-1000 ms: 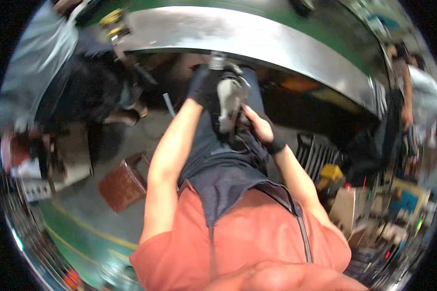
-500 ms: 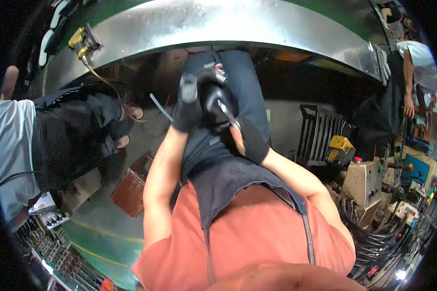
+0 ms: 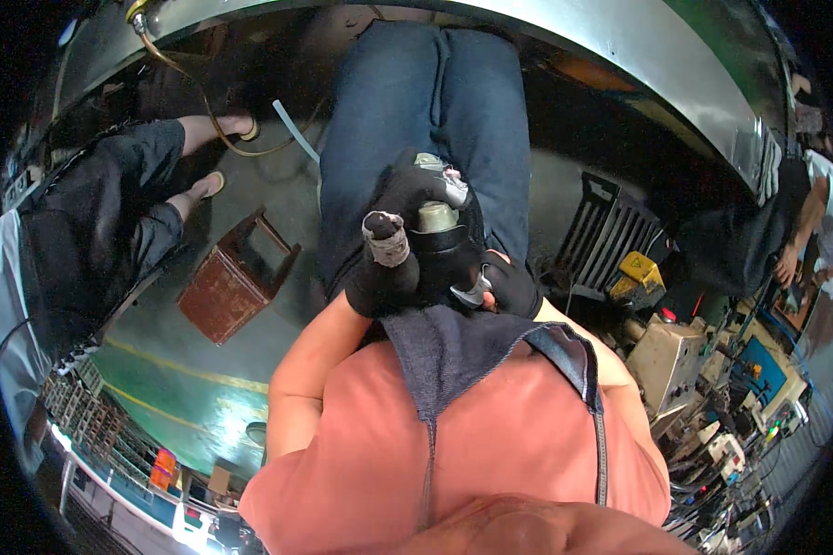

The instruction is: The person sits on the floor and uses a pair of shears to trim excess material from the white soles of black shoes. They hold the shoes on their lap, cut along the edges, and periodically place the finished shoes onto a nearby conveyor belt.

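Observation:
Close to my lap, my left hand (image 3: pixel 393 231) wears a black glove, with grey tape round the thumb and fingertips. Its fingers curl round a black rounded object with a pale metal cap (image 3: pixel 438 218); what kind of object it is I cannot make out. My right hand (image 3: pixel 512 287), in a black glove with bare fingertips, closes on a small shiny metal piece (image 3: pixel 474 292) beside the black object. The piece's far end is hidden against the dark surface. A dark apron (image 3: pixel 453 356) bunches just below both hands.
A shiny metal bench (image 3: pixel 657 69) curves across the top. On the left are a brown stool (image 3: pixel 222 291), a hose (image 3: pixel 194 79) and a person's legs (image 3: pixel 171 176). A black slatted rack (image 3: pixel 602 227), a yellow block (image 3: pixel 637 275) and a control box (image 3: pixel 671 365) stand right.
My view has tilted, so the bench sits higher in the picture. Both hands have come closer to my body with the black object. The metal piece in my right hand now lies lower beside it.

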A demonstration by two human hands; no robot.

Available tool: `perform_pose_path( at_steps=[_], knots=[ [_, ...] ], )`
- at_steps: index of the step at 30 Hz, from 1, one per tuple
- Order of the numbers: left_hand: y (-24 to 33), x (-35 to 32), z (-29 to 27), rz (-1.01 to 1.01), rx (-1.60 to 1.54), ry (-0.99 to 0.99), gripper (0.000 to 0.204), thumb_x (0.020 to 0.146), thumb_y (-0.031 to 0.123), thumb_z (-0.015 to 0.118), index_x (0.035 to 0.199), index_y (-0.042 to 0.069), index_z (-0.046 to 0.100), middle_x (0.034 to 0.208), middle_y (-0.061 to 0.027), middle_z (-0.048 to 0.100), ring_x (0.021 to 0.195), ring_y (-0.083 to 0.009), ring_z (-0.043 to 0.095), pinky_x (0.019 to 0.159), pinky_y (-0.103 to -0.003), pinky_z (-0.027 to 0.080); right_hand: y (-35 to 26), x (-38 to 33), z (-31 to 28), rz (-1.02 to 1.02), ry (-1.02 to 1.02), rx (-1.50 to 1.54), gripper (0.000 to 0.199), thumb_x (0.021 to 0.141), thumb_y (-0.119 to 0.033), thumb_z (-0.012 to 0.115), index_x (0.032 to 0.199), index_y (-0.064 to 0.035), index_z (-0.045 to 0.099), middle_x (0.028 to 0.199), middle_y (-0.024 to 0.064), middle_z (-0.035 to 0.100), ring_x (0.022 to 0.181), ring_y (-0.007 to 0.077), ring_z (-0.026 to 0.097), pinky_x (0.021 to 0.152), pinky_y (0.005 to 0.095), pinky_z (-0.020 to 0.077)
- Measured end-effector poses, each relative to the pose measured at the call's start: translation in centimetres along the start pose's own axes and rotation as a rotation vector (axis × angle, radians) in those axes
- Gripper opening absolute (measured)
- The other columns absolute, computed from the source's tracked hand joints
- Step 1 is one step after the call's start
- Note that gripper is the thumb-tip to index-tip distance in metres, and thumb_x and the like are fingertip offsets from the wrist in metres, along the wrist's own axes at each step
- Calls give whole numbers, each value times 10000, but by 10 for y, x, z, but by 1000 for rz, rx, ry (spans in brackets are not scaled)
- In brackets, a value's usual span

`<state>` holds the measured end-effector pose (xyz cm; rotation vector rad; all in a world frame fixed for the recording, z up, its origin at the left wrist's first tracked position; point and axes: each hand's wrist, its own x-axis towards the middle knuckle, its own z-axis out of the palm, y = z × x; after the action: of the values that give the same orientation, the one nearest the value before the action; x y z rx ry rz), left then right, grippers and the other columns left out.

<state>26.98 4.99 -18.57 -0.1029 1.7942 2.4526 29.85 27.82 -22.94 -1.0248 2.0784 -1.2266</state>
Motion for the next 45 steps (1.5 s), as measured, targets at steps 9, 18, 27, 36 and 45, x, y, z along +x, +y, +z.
perform_pose_path(
  at_steps=[9, 18, 27, 36, 45],
  knots=[
    [-93, 54, -51, -144, -597, -101, 486, 930, 414, 418, 1251, 55, 478, 1253, -99, 505, 1128, -213, 501, 985, -348, 381, 6, 16, -12, 5, 154, -204, 348, 845, -314, 558, 1014, -10, 574, 989, 182, 569, 938, 364, 552, 842, 426, 439],
    [-80, 111, -35, -138, 790, 246, 425, 919, 314, 477, 1190, -14, 478, 1123, -272, 558, 1031, -379, 563, 852, -419, 446, -6, 129, -102, 717, 314, 684, 539, 967, -492, 325, 783, -45, 566, 618, 57, 564, 526, 137, 541, 525, 259, 452],
    [-97, 68, -25, 182, 861, 198, 576, 866, 268, 597, 1312, -44, 408, 1325, -258, 435, 1240, -361, 430, 1029, -395, 346, 63, 108, -121, 512, 184, 447, 521, 960, -476, 384, 975, -20, 636, 803, 50, 637, 647, 122, 546, 635, 259, 469],
    [-89, 81, -28, -89, 316, 37, 534, 954, 365, 412, 1381, 54, 336, 1265, -179, 490, 1168, -261, 471, 972, -342, 371, 19, 123, -141, 433, -159, -538, 446, 928, -397, 472, 863, 27, 594, 754, 241, 584, 663, 346, 597, 620, 394, 461],
    [-60, 115, 16, 215, 1381, 180, 606, 902, 299, 442, 1382, -8, 236, 1337, -309, 349, 1189, -455, 415, 977, -473, 376, -17, 122, -228, 402, -522, -669, 424, 943, -355, 458, 819, 30, 583, 705, 212, 578, 646, 353, 588, 601, 414, 448]
  ],
)
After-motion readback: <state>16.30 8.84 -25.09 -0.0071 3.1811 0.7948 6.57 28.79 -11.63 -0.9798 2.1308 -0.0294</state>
